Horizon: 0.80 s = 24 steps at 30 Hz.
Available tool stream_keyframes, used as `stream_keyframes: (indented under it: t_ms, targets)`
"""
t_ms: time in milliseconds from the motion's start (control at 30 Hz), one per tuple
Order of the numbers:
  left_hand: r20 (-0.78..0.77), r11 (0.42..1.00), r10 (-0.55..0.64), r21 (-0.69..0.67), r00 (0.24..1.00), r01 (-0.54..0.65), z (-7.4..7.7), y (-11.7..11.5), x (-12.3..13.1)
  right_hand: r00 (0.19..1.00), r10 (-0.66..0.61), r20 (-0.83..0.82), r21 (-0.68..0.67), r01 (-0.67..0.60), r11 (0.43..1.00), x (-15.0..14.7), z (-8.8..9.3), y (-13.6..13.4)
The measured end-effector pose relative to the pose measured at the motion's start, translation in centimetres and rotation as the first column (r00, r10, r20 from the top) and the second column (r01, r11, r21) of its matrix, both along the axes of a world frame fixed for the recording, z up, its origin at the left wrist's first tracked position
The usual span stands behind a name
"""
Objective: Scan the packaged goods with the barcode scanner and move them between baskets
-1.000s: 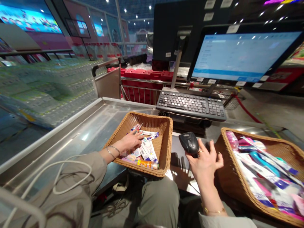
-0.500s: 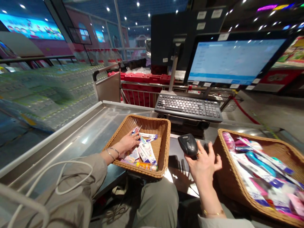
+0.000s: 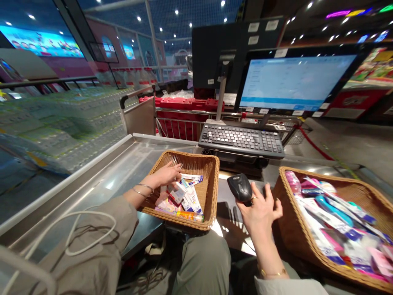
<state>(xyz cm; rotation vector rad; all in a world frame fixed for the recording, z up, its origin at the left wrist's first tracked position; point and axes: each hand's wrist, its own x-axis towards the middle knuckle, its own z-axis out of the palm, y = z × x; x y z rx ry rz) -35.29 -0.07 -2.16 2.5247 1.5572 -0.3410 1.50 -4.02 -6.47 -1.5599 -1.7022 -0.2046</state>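
Note:
My left hand (image 3: 167,174) reaches into the middle wicker basket (image 3: 216,188), its fingers bent and closed over the small goods there. A thin, pale edge shows at the fingertips; what they grip is mostly hidden. Just below the fingers a small whitish box (image 3: 177,193) sits tilted. Flat white-and-blue packets (image 3: 192,198) and an orange tube-like item (image 3: 187,214) lie in the same basket. To the right, my right hand (image 3: 258,211) holds a black barcode scanner (image 3: 239,187) by thumb and forefinger, the other fingers spread. The scanner is up above the counter, beside the basket.
A second wicker basket (image 3: 284,196), full of packaged goods, stands at the right. Behind are a keyboard (image 3: 242,139) and a lit monitor (image 3: 294,82). The metal counter (image 3: 119,164) has a raised left rim. A white cable (image 3: 73,215) loops over my left sleeve.
My left hand has risen slightly within the basket, and the small whitish box beneath it shows more. My right hand still holds the scanner. The view has shifted slightly.

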Motion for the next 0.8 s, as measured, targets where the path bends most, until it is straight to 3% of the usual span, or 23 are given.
stream_keyframes:
  t_ms: [133,433,667,800]
  targets:
    - [0.062,0.999,0.047,-0.003,0.997,-0.047,0.3,1.3,0.8,1.000,0.002,0.000,-0.008,-0.002,1.000,-0.1,0.0,0.0]
    - [0.024,0.976,0.206,0.064,0.978,-0.207,-3.3,1.9,3.1,0.999,-0.014,0.031,0.025,0.013,1.000,0.2,-0.4,0.3]
    - [-0.015,0.996,0.077,-0.050,0.997,-0.078,-5.7,0.5,3.2,1.000,0.001,0.021,-0.009,-0.001,1.000,0.0,-0.4,0.2]
    - [-0.013,0.996,0.084,-0.036,0.996,-0.084,-6.3,0.5,3.4,1.000,0.006,0.023,-0.011,-0.006,1.000,-0.3,-0.4,0.2]
